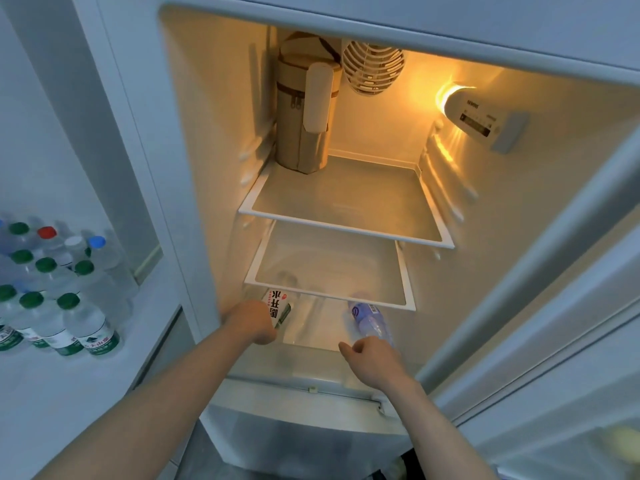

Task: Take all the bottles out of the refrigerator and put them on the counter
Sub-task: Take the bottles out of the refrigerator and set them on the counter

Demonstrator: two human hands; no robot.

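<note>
Head view is showing both hands reaching into the lowest level of the open refrigerator (194, 188), under the lower glass shelf (329, 268). Left hand (254, 323) is closing around the near end of a white-labelled bottle (278, 308), which is lying with its long axis running far-to-near, directly beyond the fingers. Right hand (372, 358) is curling its fingers at the near end of a clear blue-tinted bottle (369, 320), lying tilted, far end toward the left; whether that grasp is complete is hard to tell. Each bottle is nearest its own hand, so a straight pull toward the person looks likely. On the upper shelf (346, 206), a tan insulated bag (301, 133) is standing far left. On the counter (52, 393) at left, many capped water bottles (55, 306) are standing upright.
</note>
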